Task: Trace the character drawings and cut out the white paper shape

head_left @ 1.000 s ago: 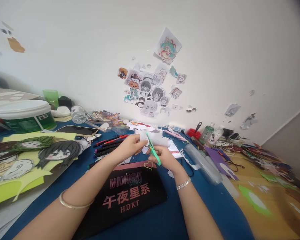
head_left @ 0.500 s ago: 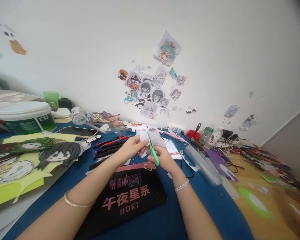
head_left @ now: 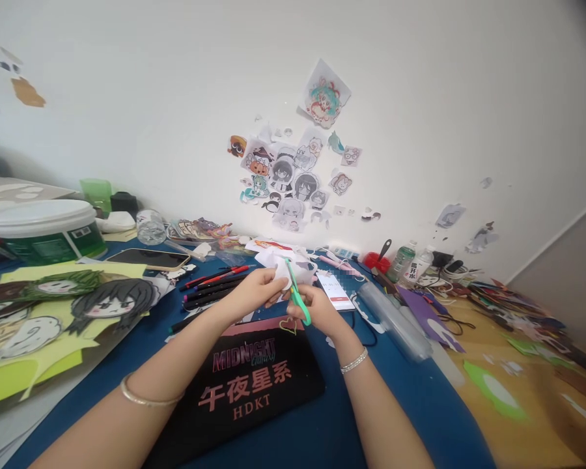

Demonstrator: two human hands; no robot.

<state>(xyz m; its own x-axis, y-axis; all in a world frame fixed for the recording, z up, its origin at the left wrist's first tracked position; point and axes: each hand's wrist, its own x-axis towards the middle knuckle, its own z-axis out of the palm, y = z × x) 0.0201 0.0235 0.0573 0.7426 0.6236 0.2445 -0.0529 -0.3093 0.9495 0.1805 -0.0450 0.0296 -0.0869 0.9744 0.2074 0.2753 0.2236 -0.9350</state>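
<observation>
Between my hands is a sheet of white paper (head_left: 297, 272), partly hidden by my fingers. My left hand (head_left: 261, 288) pinches the paper's near left edge between thumb and fingers. Green-handled scissors (head_left: 299, 305) are gripped in my right hand (head_left: 320, 307), their blades pointing away from me at the paper. Whether the blades are fully closed is too small to tell. Below both hands lies a black mat (head_left: 264, 384) with pink lettering.
Left of my hands lie several markers (head_left: 209, 293), a phone (head_left: 149, 258) and paper character cutouts (head_left: 112, 303). A white-lidded tub (head_left: 39, 228) stands far left. To the right are a lit phone (head_left: 336, 291), a clear plastic roll (head_left: 395, 322) and bottles (head_left: 403, 259). Drawings cover the wall behind.
The white paper has turned and tilted between my hands, uncovering more of the lit phone behind. My grips on paper and scissors stay the same. The view has shifted slightly.
</observation>
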